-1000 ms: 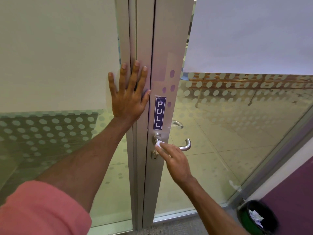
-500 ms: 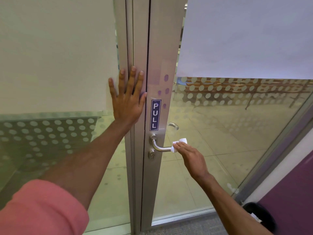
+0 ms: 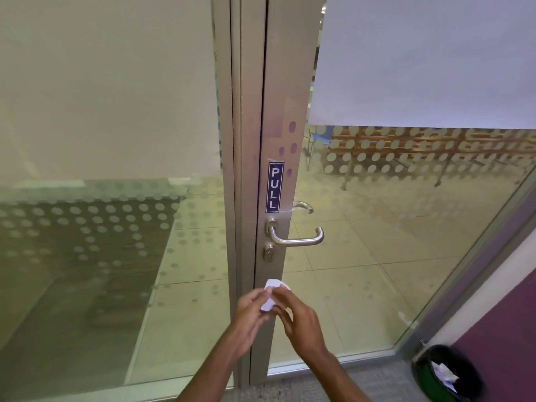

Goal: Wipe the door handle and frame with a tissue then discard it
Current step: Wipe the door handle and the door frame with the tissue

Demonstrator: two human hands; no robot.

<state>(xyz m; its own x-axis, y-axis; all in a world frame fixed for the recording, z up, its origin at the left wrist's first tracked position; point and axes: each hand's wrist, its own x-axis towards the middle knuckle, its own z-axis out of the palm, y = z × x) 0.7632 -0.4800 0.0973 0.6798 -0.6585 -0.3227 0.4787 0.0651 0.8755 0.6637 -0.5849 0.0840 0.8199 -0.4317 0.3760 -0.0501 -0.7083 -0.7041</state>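
Dark blue vertical sticker (image 3: pixel 274 187) reading "PULL" in white capitals, on the metal door frame (image 3: pixel 285 82), just above the door handle (image 3: pixel 298 238)

The handle (image 3: pixel 298 237) at mid-frame is brushed metal, smooth with a soft sheen. The frame (image 3: pixel 285 111) running up the centre is matt silver metal, smooth, faintly smudged. On it the sign (image 3: pixel 275 187) is a glossy blue sticker with white letters. The glass (image 3: pixel 406 227) on the right is clear and reflective, with frosted dots in a band and a matt frosted sheet above. The tissue (image 3: pixel 271 294), low centre, is thin white paper, crumpled and matt. The bin (image 3: pixel 452 372) at lower right looks like glossy black plastic with crumpled paper inside. The floor (image 3: pixel 377 375) beside it is rough grey carpet.
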